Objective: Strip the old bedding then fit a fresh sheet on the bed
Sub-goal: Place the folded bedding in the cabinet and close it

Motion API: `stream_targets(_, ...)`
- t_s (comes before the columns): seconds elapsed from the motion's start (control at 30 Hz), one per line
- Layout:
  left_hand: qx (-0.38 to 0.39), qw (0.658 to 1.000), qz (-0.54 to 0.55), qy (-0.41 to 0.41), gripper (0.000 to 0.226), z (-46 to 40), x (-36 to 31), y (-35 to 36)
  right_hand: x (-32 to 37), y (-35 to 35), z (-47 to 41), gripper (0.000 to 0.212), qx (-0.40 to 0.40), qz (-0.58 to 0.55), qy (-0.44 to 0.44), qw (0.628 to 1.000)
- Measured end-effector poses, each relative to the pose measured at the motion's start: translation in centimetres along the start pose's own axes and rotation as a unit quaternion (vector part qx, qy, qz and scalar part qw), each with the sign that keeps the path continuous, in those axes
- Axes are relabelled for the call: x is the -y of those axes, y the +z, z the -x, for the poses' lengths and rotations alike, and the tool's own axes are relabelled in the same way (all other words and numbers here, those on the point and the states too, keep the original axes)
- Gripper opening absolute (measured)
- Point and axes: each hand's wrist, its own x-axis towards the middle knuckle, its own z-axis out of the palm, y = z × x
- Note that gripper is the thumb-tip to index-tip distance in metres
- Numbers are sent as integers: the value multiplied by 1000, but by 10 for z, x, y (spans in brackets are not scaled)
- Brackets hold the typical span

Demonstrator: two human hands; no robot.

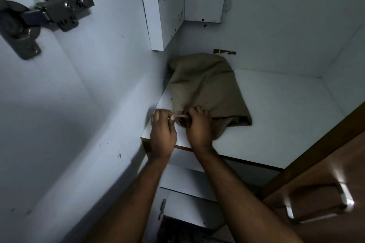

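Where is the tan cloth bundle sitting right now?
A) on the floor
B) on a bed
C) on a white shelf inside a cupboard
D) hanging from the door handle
C: the tan cloth bundle lies on the white shelf inside the cupboard, against its left wall, with the left hand and right hand at its near end.

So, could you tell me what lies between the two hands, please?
In the head view, a thin pale object spans from left hand to right hand; unidentifiable.
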Motion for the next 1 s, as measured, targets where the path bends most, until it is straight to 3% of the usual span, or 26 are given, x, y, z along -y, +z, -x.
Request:
stream_targets(0.1, -13, 998, 68, -12, 15, 60, -9, -24, 12, -18, 41, 17, 7, 30, -78, 996)
stream_targets(0.17, -38, 987, 130, -85, 12, 81, -3, -36, 19, -33, 69, 17, 83, -5, -132, 988)
stream_targets(0.23, -69, 939, 260, -213, 21, 83, 8, -42, 23, -45, 83, 2, 149, -86, -165, 971)
stream_targets(0.3, -80, 857, 363, -355, 48, 76, 9, -45, 26, -54, 89, 24, 168, -141, -156, 963)
stream_targets(0.33, -54, 828, 380, -408, 61, 71, 5, -46, 25, -57, 90, 32, 150, -154, -129, 968)
stream_targets(0.37, -22, 830, 351, -433, 68, 66, 0, -44, 24, -60, 88, 37, 100, -142, -100, 980)
stream_targets(0.43, 28, 832, 284, -476, 56, 61, -14, -42, 13, -68, 81, 34, -35, -44, -42, 998)
stream_targets(0.5, 65, 798, 326, -502, 38, 63, -28, -43, -3, -75, 74, 36, -71, 48, 44, 995)
stream_targets(0.6, 62, 802, 345, -484, 40, 81, -32, -49, -17, -77, 72, 68, 62, 79, 174, 980)
stream_targets(0.67, 44, 781, 399, -477, 37, 98, -38, -62, -18, -74, 84, 80, 90, 100, 174, 975)
stream_targets(0.73, 19, 734, 464, -495, 38, 112, -43, -78, -11, -76, 102, 87, 96, 109, 166, 975)
stream_targets(0.83, 14, 663, 562, -494, 51, 128, -55, -102, 0, -81, 134, 69, 76, 100, 125, 984)
stream_targets(0.9, 22, 645, 575, -503, 65, 138, -58, -110, 6, -82, 155, 44, 90, 24, 103, 990)
stream_targets(1.0, 66, 618, 581, -526, 64, 152, -66, -124, 10, -88, 183, 30, 103, -47, 78, 990)
